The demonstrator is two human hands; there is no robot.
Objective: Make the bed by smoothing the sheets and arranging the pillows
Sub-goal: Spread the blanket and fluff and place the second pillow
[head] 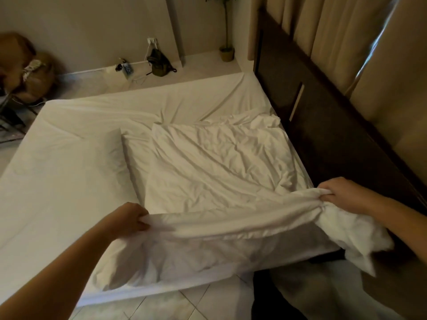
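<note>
A white, creased duvet (217,167) lies over the right part of the bed, up against the dark headboard (323,135). Its near edge is lifted off the mattress. My left hand (129,219) is shut on that edge at the left, and my right hand (344,192) is bunched around it at the right. Under the duvet the fitted white sheet (69,172) covers the mattress, with wrinkles near the far corner. A white pillow (108,146) lies flat to the left of the duvet.
Tiled floor (175,306) shows below the bed's near edge. Beyond the far side stand a potted plant (227,51), a dark bag (159,63) with cables by a wall socket, and a chair with brown things (25,70) at the far left. Beige padded panels rise above the headboard.
</note>
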